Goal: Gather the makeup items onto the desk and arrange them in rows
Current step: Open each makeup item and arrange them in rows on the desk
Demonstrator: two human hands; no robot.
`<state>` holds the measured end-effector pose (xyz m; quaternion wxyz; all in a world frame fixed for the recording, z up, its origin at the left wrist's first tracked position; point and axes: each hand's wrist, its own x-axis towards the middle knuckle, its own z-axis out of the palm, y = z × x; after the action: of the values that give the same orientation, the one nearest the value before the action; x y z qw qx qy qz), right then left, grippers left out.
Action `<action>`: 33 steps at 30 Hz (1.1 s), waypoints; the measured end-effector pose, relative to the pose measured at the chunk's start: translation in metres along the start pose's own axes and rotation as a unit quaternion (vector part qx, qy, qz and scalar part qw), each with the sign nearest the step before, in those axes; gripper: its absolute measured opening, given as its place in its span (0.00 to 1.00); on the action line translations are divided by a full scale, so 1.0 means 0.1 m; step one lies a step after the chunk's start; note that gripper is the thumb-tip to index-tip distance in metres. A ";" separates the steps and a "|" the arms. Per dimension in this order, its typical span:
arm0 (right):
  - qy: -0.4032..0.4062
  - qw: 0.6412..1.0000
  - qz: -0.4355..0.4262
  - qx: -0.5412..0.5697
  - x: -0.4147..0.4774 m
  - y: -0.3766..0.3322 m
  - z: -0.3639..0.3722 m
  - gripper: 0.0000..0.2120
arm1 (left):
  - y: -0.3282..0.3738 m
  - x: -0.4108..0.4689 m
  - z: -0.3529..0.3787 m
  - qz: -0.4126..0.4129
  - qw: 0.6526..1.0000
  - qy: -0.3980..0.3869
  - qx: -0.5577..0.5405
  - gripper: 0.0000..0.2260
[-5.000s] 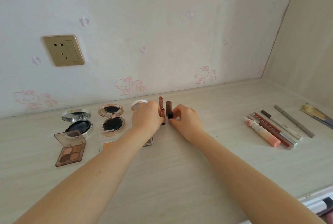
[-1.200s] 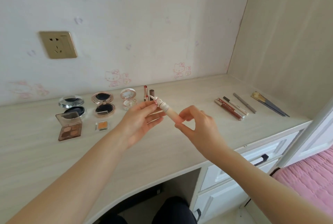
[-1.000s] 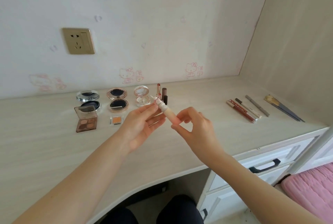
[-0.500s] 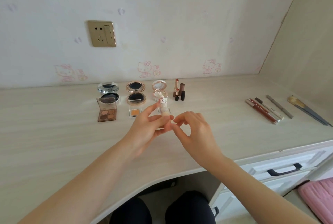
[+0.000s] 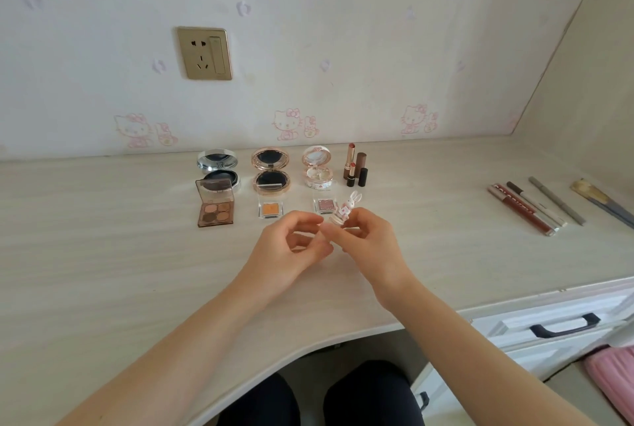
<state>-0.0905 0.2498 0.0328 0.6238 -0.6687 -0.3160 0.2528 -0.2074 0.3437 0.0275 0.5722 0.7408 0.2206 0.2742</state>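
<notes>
Landmark: the gold compact (image 5: 271, 170), open, standing mid-row at the back of the desk (image 5: 103, 254).
Rabbit-topped tube (image 5: 344, 211): in front and to the right of the gold compact, held above the desk, tilted, rabbit end up toward the wall.
Right hand (image 5: 372, 242): fingertips pinched on the tube's lower part, which they hide.
Left hand (image 5: 291, 247): just left of the tube; fingers curled and slightly apart, tips near its base; whether they touch it I cannot tell.
Silver compact (image 5: 218, 168): left of the gold compact, open.
Pink compact (image 5: 317, 168): right of the gold compact, open.
Lipsticks (image 5: 355, 166): right of the pink compact, upright, close together.
Brown eyeshadow palette (image 5: 215, 208): front-left of the gold compact, lid up.
Orange pan (image 5: 270, 209): directly in front of the gold compact.
Pink glitter pan (image 5: 324, 205): front-right of it, just behind the tube.
Pencils and tubes (image 5: 528, 208): far right of the gold compact, lying side by side.
Brush (image 5: 600, 201): beyond those, farthest right.
</notes>
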 end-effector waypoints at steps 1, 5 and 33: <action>0.004 1.000 0.002 0.010 0.01 0.02 0.01 0.12 | -0.03 0.00 0.01 0.009 0.999 0.027 0.019 0.09; -0.004 1.000 -0.020 0.018 0.01 0.07 0.02 0.10 | -0.09 -0.04 0.04 0.041 0.992 0.091 0.081 0.07; -0.022 0.989 -0.057 0.137 -0.07 0.14 -0.07 0.15 | -0.11 -0.09 0.08 0.099 0.980 0.089 0.149 0.07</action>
<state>-0.0884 0.2398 0.0190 0.7155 -0.5523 -0.3297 0.2725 -0.2088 0.3346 0.0143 0.4034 0.8087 0.2347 0.3581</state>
